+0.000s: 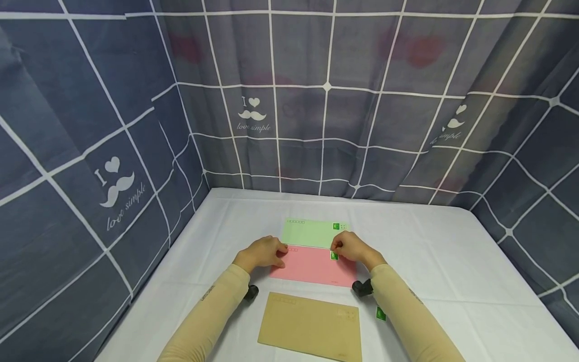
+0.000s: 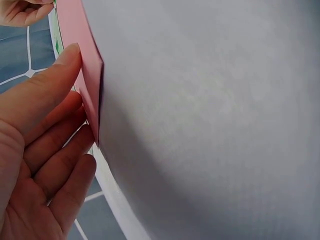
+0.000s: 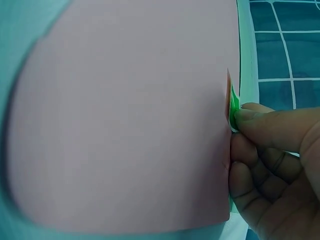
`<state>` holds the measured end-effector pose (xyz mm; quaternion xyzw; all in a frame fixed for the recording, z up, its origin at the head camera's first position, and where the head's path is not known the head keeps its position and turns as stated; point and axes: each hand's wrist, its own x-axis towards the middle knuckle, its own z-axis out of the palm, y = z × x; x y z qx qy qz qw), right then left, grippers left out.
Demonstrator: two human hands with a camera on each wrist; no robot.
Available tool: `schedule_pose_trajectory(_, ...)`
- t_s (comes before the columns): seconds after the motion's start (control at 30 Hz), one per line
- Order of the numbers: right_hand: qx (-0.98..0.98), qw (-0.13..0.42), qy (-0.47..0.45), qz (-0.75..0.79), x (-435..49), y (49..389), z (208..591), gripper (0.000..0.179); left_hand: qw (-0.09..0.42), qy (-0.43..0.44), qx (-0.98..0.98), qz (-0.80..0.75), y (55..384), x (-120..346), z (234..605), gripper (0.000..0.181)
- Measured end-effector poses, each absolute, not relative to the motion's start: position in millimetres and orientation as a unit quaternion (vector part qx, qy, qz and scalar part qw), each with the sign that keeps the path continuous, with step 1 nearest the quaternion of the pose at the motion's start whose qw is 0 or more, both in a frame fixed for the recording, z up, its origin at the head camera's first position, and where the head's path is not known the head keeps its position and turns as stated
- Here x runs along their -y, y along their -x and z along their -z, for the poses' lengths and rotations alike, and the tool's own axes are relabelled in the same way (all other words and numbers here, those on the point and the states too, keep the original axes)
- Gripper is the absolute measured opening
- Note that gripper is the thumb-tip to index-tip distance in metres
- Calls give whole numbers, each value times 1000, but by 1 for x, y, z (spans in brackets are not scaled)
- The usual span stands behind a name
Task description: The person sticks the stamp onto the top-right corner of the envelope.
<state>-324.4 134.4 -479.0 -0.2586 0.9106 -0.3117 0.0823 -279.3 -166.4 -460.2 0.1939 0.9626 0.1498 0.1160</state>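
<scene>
A pink envelope (image 1: 307,264) lies flat on the white-covered table. At its left end, my left hand (image 1: 262,252) rests, thumb and fingertips touching the envelope near its upper left corner. Between the thumb and index finger of my right hand (image 1: 355,247) is a small green stamp (image 3: 233,110), pinched at the pink envelope's upper right corner. In the right wrist view the stamp stands tilted against the paper, its far side partly hidden by the fingers. Just behind lies a light green envelope (image 1: 309,231), bearing a green stamp (image 1: 336,226) at its upper right.
Nearer the front edge lies a tan envelope (image 1: 312,324). Another green stamp (image 1: 381,313) sits on the white tablecloth (image 1: 470,261), beside my right forearm. Dark grid-patterned curtains (image 1: 298,115) enclose the table at the back and sides.
</scene>
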Motion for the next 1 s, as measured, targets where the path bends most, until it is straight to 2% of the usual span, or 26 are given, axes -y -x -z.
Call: schedule_pose_trajectory(1.0, -919, 65, 249, 299, -135, 322, 480, 13, 124, -193, -960, -161, 282, 166, 460, 49)
